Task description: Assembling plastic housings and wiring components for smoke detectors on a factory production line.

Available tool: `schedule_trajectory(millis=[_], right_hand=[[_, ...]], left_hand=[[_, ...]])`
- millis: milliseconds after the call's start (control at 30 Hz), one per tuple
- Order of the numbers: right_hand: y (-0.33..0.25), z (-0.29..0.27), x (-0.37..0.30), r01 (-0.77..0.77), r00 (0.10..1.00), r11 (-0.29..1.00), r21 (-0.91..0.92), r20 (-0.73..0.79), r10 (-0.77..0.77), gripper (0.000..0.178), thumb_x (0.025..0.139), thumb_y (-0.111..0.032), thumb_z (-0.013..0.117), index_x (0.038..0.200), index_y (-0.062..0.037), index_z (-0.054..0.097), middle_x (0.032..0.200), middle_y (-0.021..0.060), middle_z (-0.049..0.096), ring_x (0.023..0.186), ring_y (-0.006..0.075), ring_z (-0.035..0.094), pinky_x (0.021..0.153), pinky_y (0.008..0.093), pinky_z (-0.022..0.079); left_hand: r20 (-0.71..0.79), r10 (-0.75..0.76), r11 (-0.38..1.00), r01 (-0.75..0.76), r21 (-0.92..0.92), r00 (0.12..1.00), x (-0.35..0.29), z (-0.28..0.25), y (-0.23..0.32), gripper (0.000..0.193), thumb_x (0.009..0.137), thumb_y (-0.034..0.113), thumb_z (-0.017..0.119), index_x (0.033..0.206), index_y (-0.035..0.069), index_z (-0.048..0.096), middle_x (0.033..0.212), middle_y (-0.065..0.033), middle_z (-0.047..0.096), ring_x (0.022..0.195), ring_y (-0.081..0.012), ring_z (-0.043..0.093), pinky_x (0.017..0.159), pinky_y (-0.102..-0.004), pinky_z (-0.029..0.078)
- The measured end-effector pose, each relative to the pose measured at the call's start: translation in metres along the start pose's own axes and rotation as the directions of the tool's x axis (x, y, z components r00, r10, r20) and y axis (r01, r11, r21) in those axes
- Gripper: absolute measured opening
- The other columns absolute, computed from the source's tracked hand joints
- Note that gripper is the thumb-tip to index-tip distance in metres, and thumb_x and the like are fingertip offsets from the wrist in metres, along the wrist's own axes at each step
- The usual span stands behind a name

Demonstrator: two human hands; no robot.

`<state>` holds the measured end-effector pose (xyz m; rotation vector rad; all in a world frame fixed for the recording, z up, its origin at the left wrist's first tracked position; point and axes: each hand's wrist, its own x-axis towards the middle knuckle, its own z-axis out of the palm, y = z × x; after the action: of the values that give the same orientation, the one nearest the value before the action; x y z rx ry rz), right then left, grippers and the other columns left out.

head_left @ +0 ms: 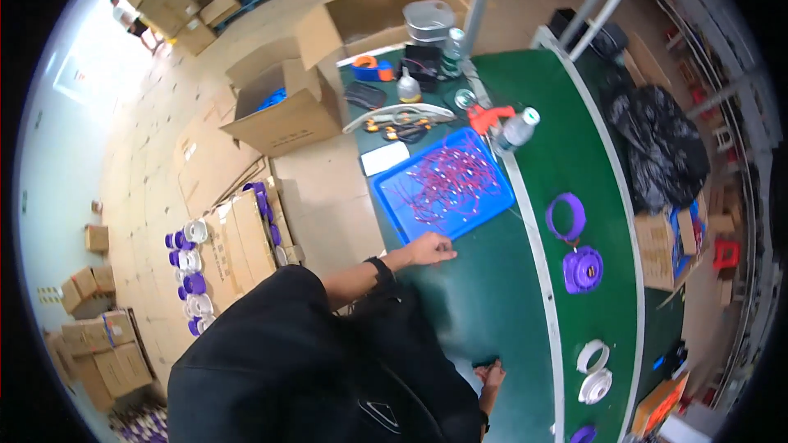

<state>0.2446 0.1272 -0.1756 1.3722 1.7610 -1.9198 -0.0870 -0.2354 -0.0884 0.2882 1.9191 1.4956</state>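
My left hand rests at the near edge of a blue tray, its fingers curled. Whether anything is inside them is hidden. A tangle of thin red and purple wires with small white ends lies in the tray. Lower in view, my right hand is closed over the green table, near a small dark thing at its fingertips that I cannot make out. On the green belt to the right lie a purple ring, a purple round housing, a white ring and a white housing.
Beyond the tray are a white strip-like card, pliers, a red glue gun and bottles. Open cartons stand at the upper left. White and purple parts line a cardboard surface at left. A black bag sits right.
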Motion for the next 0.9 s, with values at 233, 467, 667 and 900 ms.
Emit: schedule_trajectory(millis=[233, 467, 667, 900], right_hand=[[-0.078, 0.092, 0.014, -0.115, 0.957, 0.866, -0.486, 0.179, 0.228, 0.043, 0.096, -0.034, 0.039, 0.082, 0.0014, 0.059, 0.073, 0.0155, 0.068, 0.062, 0.0209, 0.066, 0.052, 0.0287, 0.051], [-0.146, 0.231, 0.027, 0.093, 0.813, 0.51, -0.855, 0.361, 0.457, 0.041, 0.092, -0.037, 0.047, 0.084, 0.001, 0.06, 0.073, 0.0125, 0.066, 0.062, 0.0192, 0.064, 0.054, 0.0287, 0.052], [-0.172, 0.325, 0.024, 0.226, 0.695, -0.296, -0.928, -0.059, 0.716, 0.076, 0.08, -0.068, 0.053, 0.094, 0.005, 0.067, 0.093, 0.0132, 0.07, 0.085, 0.0211, 0.069, 0.075, 0.0342, 0.049], [-0.205, 0.286, 0.032, 0.526, 0.528, 0.001, -0.851, 0.327, 0.784, 0.051, 0.087, -0.045, 0.057, 0.105, 0.003, 0.057, 0.1, 0.0147, 0.064, 0.093, 0.0224, 0.061, 0.083, 0.0382, 0.048]], left_hand=[[-0.8, 0.241, 0.936, 0.087, 0.342, 0.55, -0.048, -0.075, -0.04, 0.043, 0.077, 0.014, 0.059, 0.117, 0.004, 0.049, 0.126, -0.019, 0.045, 0.113, -0.0327, 0.046, 0.093, -0.0428, 0.042], [-0.828, 0.261, 0.951, 0.014, 0.308, 0.497, -0.05, -0.109, -0.092, 0.065, 0.073, 0.016, 0.061, 0.131, -0.001, 0.036, 0.129, -0.0224, 0.04, 0.118, -0.0401, 0.041, 0.102, -0.0457, 0.036], [-0.804, 0.102, 0.992, -0.003, 0.124, 0.586, -0.128, -0.141, -0.116, 0.046, 0.076, 0.013, 0.058, 0.12, 0.002, 0.047, 0.119, -0.0195, 0.05, 0.114, -0.036, 0.047, 0.094, -0.0434, 0.042], [-0.707, -0.558, 0.826, 0.379, -0.418, 0.435, -0.389, -0.137, -0.254, 0.025, 0.076, 0.02, 0.056, 0.086, -0.001, 0.062, 0.079, -0.0223, 0.063, 0.077, -0.0343, 0.063, 0.068, -0.0445, 0.048]])
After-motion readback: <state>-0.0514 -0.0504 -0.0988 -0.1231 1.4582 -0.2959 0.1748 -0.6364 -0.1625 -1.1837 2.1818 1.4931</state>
